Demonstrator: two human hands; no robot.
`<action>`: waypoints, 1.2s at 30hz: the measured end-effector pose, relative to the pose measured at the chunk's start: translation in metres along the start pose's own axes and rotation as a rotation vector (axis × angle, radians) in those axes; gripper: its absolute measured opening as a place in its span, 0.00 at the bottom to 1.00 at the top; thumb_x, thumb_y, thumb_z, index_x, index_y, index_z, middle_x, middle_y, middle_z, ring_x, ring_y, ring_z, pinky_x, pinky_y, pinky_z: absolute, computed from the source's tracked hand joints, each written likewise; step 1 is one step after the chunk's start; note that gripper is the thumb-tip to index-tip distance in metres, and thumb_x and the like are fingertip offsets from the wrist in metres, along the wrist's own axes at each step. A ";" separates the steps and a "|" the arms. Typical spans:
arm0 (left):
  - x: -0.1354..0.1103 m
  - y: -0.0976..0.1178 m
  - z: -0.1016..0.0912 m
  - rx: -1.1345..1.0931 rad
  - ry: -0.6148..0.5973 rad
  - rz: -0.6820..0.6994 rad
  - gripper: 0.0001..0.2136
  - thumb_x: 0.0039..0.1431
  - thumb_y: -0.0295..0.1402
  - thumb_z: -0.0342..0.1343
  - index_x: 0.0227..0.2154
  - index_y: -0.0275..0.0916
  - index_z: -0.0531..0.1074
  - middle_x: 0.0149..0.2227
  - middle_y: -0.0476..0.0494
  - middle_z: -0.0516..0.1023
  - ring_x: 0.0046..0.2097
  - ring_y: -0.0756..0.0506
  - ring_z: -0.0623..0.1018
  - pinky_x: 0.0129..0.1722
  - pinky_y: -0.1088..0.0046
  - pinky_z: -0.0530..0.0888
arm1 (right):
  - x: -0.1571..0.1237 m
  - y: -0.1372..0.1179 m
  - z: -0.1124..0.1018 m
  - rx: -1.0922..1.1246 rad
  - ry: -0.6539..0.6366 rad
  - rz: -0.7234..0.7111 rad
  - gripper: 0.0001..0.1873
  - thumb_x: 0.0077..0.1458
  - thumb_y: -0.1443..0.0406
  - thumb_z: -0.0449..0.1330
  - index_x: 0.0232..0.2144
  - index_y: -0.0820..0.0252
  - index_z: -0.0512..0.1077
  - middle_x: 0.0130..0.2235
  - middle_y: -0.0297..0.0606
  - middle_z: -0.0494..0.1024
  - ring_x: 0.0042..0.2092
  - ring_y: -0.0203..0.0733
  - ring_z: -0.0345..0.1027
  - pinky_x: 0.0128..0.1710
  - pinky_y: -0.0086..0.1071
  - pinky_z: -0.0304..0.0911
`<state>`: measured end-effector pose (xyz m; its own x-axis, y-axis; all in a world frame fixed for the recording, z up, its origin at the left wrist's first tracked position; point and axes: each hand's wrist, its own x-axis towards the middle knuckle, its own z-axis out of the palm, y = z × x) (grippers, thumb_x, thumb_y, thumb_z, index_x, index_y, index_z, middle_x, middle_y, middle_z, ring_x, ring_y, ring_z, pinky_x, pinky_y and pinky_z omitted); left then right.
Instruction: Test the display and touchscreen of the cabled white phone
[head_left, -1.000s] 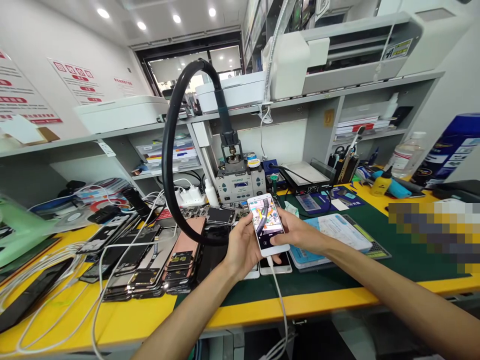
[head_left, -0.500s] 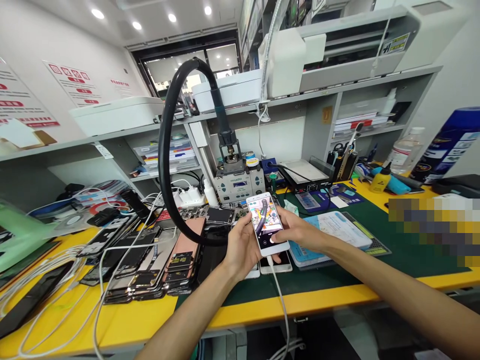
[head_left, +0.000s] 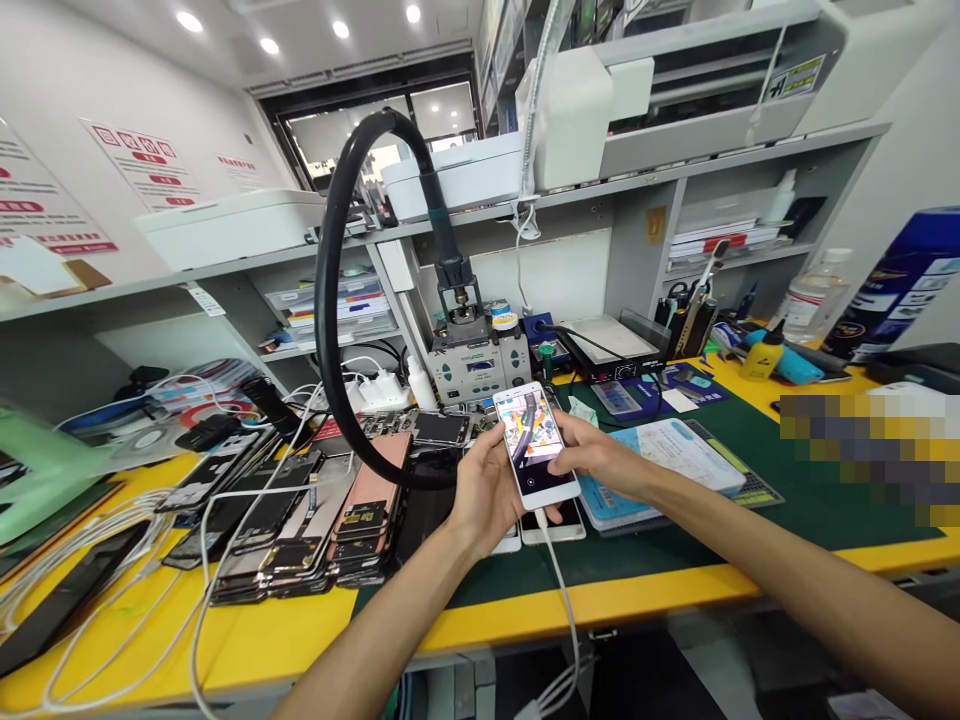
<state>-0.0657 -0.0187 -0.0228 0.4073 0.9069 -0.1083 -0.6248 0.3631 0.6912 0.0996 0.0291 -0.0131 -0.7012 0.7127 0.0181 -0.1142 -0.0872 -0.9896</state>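
Observation:
A white smartphone [head_left: 535, 444] with its screen lit is held over the green mat [head_left: 810, 510]. My left hand [head_left: 480, 490] is wrapped around its left edge and underside. My right hand [head_left: 596, 458] grips its right edge, the thumb resting on the lower part of the screen. A white cable [head_left: 561, 600] runs from the phone's bottom end down past the front edge of the bench. Under the held phone, two white phones [head_left: 551, 525] lie flat on the mat.
Stacks of dismantled phones [head_left: 300, 520] and loose white cables [head_left: 97, 590] cover the yellow bench on the left. A thick black hose [head_left: 330, 300] arcs from a hot-air station [head_left: 480, 365]. Tools, bottles [head_left: 814, 300] and a blue booklet [head_left: 675, 460] sit to the right.
The phone and both hands have barely shifted. My right thumb has slid slightly up the lower screen. The view has drifted a little.

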 end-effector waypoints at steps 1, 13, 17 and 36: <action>0.000 0.000 0.000 0.000 -0.002 0.000 0.25 0.63 0.47 0.44 0.54 0.33 0.67 0.38 0.36 0.76 0.36 0.42 0.77 0.29 0.66 0.77 | 0.000 0.000 0.000 -0.002 -0.002 -0.001 0.31 0.44 0.74 0.58 0.53 0.59 0.61 0.39 0.35 0.78 0.32 0.39 0.72 0.28 0.30 0.67; -0.001 0.001 0.001 -0.014 0.005 -0.009 0.25 0.63 0.46 0.44 0.54 0.32 0.67 0.37 0.36 0.77 0.35 0.41 0.78 0.29 0.65 0.77 | 0.003 0.003 -0.003 0.071 0.049 0.063 0.31 0.44 0.71 0.58 0.53 0.56 0.64 0.38 0.36 0.79 0.33 0.42 0.72 0.27 0.32 0.67; -0.001 0.001 0.001 -0.020 -0.005 -0.013 0.25 0.63 0.47 0.44 0.54 0.32 0.67 0.38 0.35 0.77 0.35 0.40 0.78 0.29 0.65 0.77 | 0.004 0.001 -0.002 0.097 0.049 0.069 0.30 0.46 0.70 0.56 0.53 0.57 0.65 0.35 0.36 0.80 0.28 0.40 0.71 0.28 0.32 0.65; 0.000 0.000 -0.001 -0.023 -0.002 -0.025 0.25 0.62 0.47 0.44 0.52 0.32 0.68 0.37 0.35 0.77 0.34 0.40 0.78 0.29 0.65 0.76 | 0.005 0.001 -0.001 0.149 0.071 0.097 0.23 0.54 0.66 0.54 0.53 0.58 0.67 0.32 0.37 0.80 0.27 0.41 0.71 0.31 0.36 0.66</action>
<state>-0.0662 -0.0181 -0.0232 0.4245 0.8969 -0.1241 -0.6293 0.3909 0.6717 0.0973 0.0334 -0.0139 -0.6633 0.7427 -0.0915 -0.1555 -0.2564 -0.9540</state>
